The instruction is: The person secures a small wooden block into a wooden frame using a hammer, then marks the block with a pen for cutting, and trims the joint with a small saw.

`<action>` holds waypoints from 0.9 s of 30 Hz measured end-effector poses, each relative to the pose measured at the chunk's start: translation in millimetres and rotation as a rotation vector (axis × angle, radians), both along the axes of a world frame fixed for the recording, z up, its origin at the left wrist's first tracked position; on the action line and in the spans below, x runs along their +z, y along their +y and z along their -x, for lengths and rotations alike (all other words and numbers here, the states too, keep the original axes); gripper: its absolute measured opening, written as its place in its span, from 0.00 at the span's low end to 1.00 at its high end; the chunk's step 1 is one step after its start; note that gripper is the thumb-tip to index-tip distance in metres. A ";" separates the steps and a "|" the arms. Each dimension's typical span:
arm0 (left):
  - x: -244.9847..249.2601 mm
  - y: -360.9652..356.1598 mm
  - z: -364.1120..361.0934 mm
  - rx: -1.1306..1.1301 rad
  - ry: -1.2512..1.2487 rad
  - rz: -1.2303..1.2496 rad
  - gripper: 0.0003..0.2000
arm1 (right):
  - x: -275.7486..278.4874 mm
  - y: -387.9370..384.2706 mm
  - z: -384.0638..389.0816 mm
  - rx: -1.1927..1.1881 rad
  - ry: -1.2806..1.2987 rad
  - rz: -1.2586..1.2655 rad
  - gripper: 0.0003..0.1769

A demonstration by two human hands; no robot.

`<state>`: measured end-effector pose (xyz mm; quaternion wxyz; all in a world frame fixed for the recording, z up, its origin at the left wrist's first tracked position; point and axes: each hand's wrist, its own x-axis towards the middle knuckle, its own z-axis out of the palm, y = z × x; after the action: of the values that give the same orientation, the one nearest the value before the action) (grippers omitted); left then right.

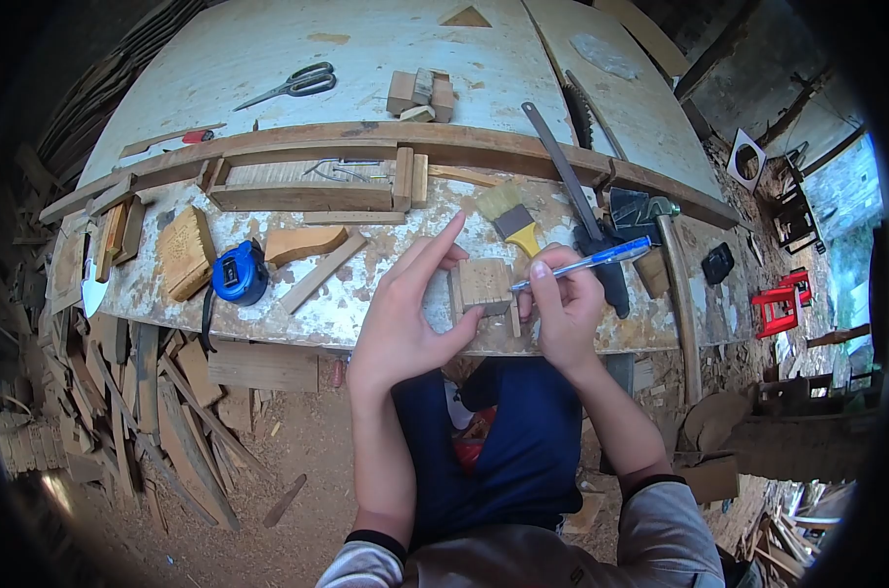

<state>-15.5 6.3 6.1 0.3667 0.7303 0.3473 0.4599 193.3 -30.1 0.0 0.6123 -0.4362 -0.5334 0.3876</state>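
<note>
Near the bench's front edge is a small wooden piece (486, 281) with a flat pale face and narrow side strips. My left hand (405, 316) grips it from the left, thumb pressed on a small dark strip (490, 308) at its lower part and index finger stretched upward. A blue ballpoint pen (601, 256) is pinched in my right hand (568, 309), its tip at the right edge of the wooden piece. Just beyond lies a brush (511, 220) with a yellow handle.
A blue tape measure (240, 273), wood blocks (186, 253) and a wooden tray (302, 198) are to the left. At right lie a hammer (676, 284) and a long dark metal bar (562, 167). Scissors (293, 84) rest farther back. Scrap wood (160, 421) covers the floor at left.
</note>
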 end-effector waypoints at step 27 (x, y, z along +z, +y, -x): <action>-6.3 -1.3 0.4 0.184 -0.118 -0.045 0.53 | -0.9 4.3 -4.9 -0.134 -0.051 0.018 0.15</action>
<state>-16.0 5.0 -0.2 0.3261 0.6750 0.3802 0.5417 198.1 -25.8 -0.9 0.6193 -0.4859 -0.5150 0.3394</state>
